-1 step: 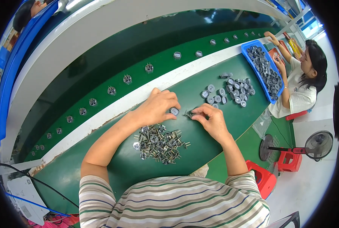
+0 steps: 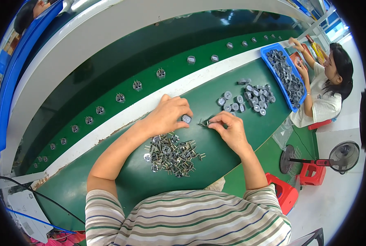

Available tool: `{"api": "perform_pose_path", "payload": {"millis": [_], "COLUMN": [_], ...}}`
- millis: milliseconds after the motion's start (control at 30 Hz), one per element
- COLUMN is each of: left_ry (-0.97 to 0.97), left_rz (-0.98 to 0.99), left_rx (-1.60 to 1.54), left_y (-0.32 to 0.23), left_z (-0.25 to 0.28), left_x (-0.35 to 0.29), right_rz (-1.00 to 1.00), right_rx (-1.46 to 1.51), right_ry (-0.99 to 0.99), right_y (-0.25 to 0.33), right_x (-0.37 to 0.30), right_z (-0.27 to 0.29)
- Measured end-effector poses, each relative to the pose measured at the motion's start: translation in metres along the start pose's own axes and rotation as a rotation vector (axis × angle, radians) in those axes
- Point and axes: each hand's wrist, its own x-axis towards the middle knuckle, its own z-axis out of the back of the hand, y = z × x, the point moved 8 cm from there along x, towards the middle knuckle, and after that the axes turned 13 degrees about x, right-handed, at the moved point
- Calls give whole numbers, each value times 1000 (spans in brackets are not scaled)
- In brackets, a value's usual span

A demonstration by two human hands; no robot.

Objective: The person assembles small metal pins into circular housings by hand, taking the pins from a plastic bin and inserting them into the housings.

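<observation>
Between the thumb and fingers of my left hand point(image 2: 170, 115) is a small round grey plastic cap point(image 2: 186, 119). My right hand point(image 2: 231, 130) pinches a small circuit board with metal pins point(image 2: 203, 122), partly hidden by the fingertips. A short gap separates the two parts above the green tabletop point(image 2: 199, 172). Below my left hand lies a heap of similar pinned boards point(image 2: 172, 156). Beyond my right hand, several loose grey caps point(image 2: 254, 98) are spread on the table.
A blue tray point(image 2: 268, 67) full of grey caps stands at the far right, near a seated co-worker point(image 2: 324, 94). Beyond a white rail point(image 2: 203, 78), a green belt point(image 2: 175, 69) carries spaced-out parts. Red stools point(image 2: 283, 192) and a fan point(image 2: 343, 158) stand right.
My left hand has shifted very slightly left with the cap, widening the gap to the board. The co-worker's raised hand has moved a little.
</observation>
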Motion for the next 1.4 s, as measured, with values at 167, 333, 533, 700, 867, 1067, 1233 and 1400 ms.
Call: {"api": "perform_pose_path", "payload": {"millis": [167,333,533,700,867,1067,1233,1400], "left_ry": [-120,-217,-245,-233,-292,-303,-317,-344], "left_rz": [88,193,196,235,234,239,249,271], "left_rx": [6,1,15,19,27,19,35,65], "left_y": [12,19,23,25,26,28,26,32], "left_z": [5,9,6,4,0,1,2,13], "left_x": [-9,-12,-11,-5,-5,-7,-6,-2], "right_rz": [424,460,411,303,317,510,487,407], "right_rx": [-192,-450,-527,-267,-232,-418,-464,-354], "right_ry": [-205,-62,-51,-4,36,18,0,-15], "right_y": [21,18,23,18,7,33,27,32], "right_x": [6,12,32,53,59,56,53,47], "right_z": [5,-10,-8,-25,-45,-54,-55,-44]}}
